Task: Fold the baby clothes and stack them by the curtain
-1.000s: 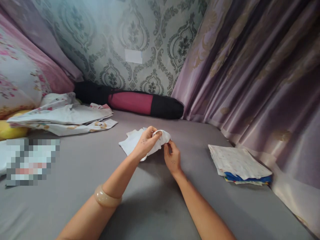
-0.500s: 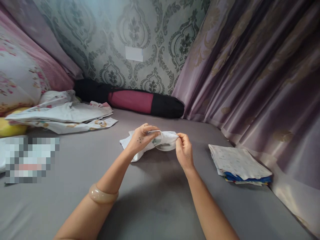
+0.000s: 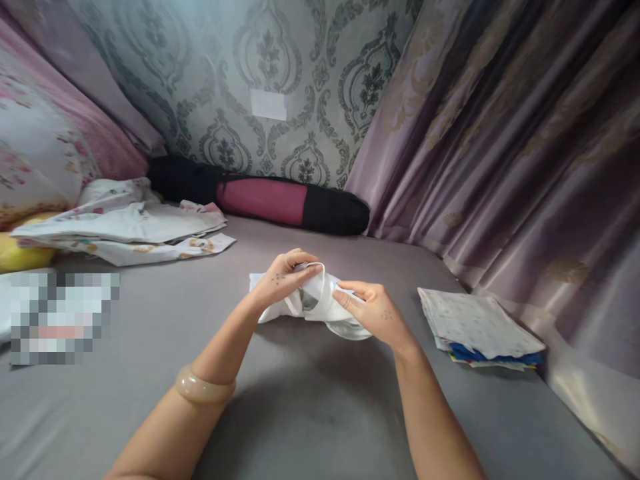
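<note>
One white cloth [image 3: 327, 303] is pinched by both the left hand [image 3: 277, 280] and the right hand [image 3: 377, 312], its middle held between them.

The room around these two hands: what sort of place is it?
Most likely a bedroom in a home. A grey sheet covers what looks like a bed, a long purple curtain hangs at the right, and patterned wallpaper lines the wall behind.

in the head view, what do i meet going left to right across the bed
Pile of pale printed clothes → left hand on the white garment → right hand on the same garment → folded cloth stack.
</note>
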The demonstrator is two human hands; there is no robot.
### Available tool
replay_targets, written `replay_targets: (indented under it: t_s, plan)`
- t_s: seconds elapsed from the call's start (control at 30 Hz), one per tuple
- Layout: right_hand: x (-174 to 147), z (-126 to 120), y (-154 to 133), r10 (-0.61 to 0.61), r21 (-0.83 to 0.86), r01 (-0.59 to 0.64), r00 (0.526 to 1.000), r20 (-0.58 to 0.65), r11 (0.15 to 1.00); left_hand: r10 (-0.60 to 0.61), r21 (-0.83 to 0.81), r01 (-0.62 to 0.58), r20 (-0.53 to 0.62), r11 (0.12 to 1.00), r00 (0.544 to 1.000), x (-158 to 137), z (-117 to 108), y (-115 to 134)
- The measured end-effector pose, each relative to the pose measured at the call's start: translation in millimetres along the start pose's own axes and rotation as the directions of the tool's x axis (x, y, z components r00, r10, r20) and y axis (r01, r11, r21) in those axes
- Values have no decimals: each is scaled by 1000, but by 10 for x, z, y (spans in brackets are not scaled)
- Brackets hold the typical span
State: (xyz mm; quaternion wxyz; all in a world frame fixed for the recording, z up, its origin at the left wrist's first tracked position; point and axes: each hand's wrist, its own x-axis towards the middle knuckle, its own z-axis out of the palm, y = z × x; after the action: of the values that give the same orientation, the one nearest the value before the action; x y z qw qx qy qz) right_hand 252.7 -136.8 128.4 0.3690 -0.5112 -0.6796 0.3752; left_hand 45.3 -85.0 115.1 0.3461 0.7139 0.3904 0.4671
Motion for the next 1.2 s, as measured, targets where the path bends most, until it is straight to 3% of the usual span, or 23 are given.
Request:
replay_targets:
  t_s: [0.13, 0.3, 0.47, 0.53, 0.6, 0.73, 0.93, 1.07, 1.2]
  plan:
    - [11, -34, -18, -37, 21, 37, 999, 11, 999, -49, -14, 50, 35, 999, 998, -6, 22, -43]
    - [78, -53, 74, -95, 28, 100, 988, -124, 995, -76, -12, 76, -10, 997, 997, -15, 34, -14]
    - [177, -25, 219, 139, 324, -42, 950, -280, 945, -8, 102, 33, -235, 994, 972, -25, 15, 65]
    - [209, -25, 255, 225, 431, -75, 924, -309, 899, -9, 108, 39, -270, 993, 963, -41, 18, 96]
    - [234, -34, 276, 290, 509, -93, 901, -322, 855, -32, 82, 53, -239, 995, 971, -62, 42, 137]
    - [262, -54, 307, 340, 573, -99, 880, -332, 814, -57, 83, 61, -60, 995, 997, -104, 153, 237]
    - [299, -80, 370, 357, 621, -75, 869, -344, 780, -128, 227, 90, 162, 970, 978, -166, 353, 193]
    - [321, -102, 382, 386, 643, -53, 836, -390, 764, -137, 390, 62, 170, 919, 976, -203, 455, 30]
    - [328, -108, 396, 398, 652, -27, 810, -430, 758, -73, 506, 15, 94, 862, 993, -226, 554, -106]
